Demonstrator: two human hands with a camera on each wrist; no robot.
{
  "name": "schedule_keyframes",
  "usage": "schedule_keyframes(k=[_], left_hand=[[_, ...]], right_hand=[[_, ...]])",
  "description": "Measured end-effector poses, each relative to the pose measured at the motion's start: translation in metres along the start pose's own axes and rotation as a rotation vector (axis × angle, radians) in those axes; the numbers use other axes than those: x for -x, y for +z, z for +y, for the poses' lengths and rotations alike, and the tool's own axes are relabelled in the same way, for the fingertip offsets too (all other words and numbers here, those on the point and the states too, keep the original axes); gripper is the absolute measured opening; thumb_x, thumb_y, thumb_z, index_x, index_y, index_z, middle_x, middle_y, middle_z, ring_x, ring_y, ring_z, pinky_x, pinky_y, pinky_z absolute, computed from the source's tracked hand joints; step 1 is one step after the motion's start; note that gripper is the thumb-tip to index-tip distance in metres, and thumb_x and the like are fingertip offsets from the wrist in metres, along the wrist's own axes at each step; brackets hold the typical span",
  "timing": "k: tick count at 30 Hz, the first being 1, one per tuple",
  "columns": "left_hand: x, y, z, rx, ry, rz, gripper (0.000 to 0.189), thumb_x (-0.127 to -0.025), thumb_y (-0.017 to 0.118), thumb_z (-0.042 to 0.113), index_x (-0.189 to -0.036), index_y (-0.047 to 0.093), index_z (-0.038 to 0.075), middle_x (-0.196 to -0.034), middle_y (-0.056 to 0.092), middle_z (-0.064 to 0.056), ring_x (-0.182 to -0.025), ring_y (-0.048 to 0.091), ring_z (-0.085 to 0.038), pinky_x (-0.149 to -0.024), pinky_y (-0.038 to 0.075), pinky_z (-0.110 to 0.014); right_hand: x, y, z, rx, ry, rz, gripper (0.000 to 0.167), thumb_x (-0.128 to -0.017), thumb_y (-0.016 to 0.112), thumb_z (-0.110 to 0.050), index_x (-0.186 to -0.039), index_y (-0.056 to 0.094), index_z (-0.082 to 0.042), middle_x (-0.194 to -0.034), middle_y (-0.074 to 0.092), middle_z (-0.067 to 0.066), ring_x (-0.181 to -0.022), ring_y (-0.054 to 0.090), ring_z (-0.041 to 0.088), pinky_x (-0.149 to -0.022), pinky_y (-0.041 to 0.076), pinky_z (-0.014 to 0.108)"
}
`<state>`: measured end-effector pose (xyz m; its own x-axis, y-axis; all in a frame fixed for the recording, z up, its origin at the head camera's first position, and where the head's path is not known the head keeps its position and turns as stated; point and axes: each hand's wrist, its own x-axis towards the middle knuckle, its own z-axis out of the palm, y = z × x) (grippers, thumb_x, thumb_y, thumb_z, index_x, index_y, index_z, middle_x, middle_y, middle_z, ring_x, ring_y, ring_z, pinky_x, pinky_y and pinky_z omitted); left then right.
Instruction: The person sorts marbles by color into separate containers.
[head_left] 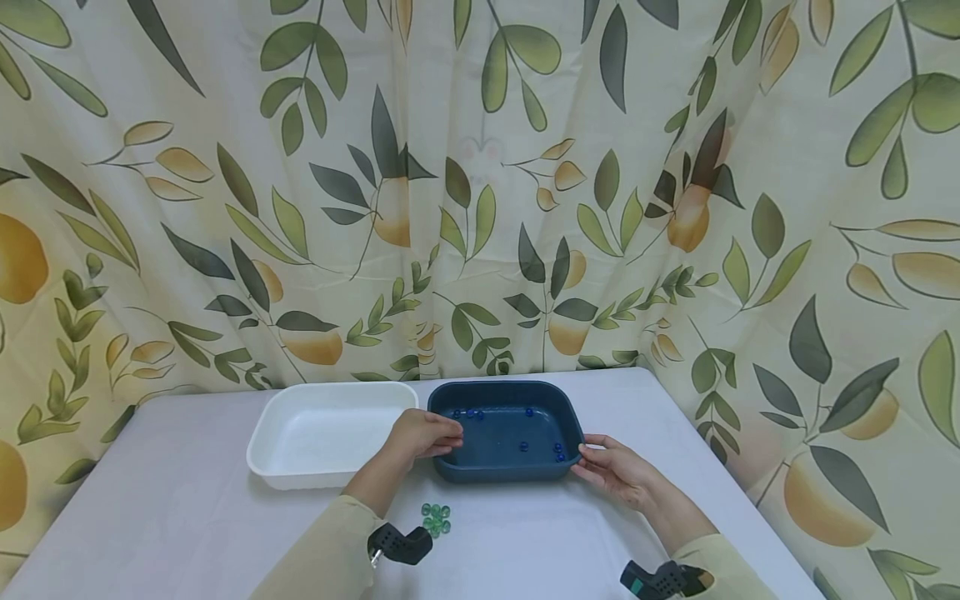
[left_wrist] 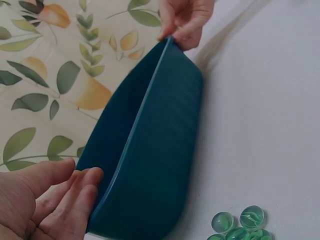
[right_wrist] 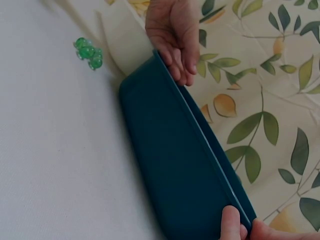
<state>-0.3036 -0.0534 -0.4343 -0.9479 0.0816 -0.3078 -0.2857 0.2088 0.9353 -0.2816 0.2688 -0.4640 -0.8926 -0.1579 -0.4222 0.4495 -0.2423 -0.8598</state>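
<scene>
A dark blue tray (head_left: 504, 475) stands on the table with several small blue marbles (head_left: 524, 447) scattered on its floor. My right hand (head_left: 618, 471) pinches the tray's right rim between thumb and fingers, seen close in the right wrist view at the rim (right_wrist: 215, 155). Over the left rim reaches my left hand (head_left: 422, 435), fingertips just inside the tray. In the left wrist view its fingers (left_wrist: 80, 200) look loosely bent with the thumb apart, and no marble shows in them. Several green marbles (head_left: 436, 520) lie clustered on the table in front of the tray.
A white tray (head_left: 300, 481) stands immediately left of the blue one, and no objects show in it. Both sit on a white-covered table (head_left: 187, 517). A leaf-and-fruit patterned curtain (head_left: 480, 250) hangs behind the table and along its sides.
</scene>
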Motion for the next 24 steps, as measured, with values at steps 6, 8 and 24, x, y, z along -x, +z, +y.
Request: schedule_keyframes(k=[6, 8, 24], left_hand=[[0.001, -0.001, 0.001, 0.009, 0.001, -0.007, 0.019, -0.091, 0.068, 0.009, -0.102, 0.073, -0.005, -0.091, 0.076, -0.016, -0.083, 0.075, -0.021, -0.073, 0.061, -0.026], [0.002, -0.001, 0.001, 0.014, 0.0, -0.008, 0.019, -0.091, 0.068, 0.009, -0.103, 0.073, -0.005, -0.091, 0.076, -0.015, -0.083, 0.075, -0.02, -0.073, 0.061, -0.026], [0.013, -0.02, 0.001, 0.015, 0.038, -0.015, 0.023, -0.092, 0.068, 0.012, -0.108, 0.071, -0.004, -0.093, 0.075, -0.012, -0.081, 0.073, -0.016, -0.074, 0.06, -0.026]], right_hand=[[-0.001, -0.002, -0.001, -0.003, 0.005, -0.007, 0.042, -0.099, 0.053, -0.001, -0.138, 0.037, 0.001, -0.099, 0.059, 0.012, -0.087, 0.065, 0.013, -0.09, 0.057, 0.031], [-0.001, -0.002, -0.001, -0.002, 0.005, -0.013, 0.04, -0.099, 0.053, -0.002, -0.136, 0.038, 0.0, -0.099, 0.059, 0.012, -0.087, 0.065, 0.013, -0.09, 0.057, 0.031], [-0.002, 0.001, 0.001, 0.013, -0.008, 0.033, 0.045, -0.1, 0.049, 0.0, -0.142, 0.031, 0.003, -0.098, 0.059, 0.013, -0.085, 0.064, 0.013, -0.087, 0.058, 0.031]])
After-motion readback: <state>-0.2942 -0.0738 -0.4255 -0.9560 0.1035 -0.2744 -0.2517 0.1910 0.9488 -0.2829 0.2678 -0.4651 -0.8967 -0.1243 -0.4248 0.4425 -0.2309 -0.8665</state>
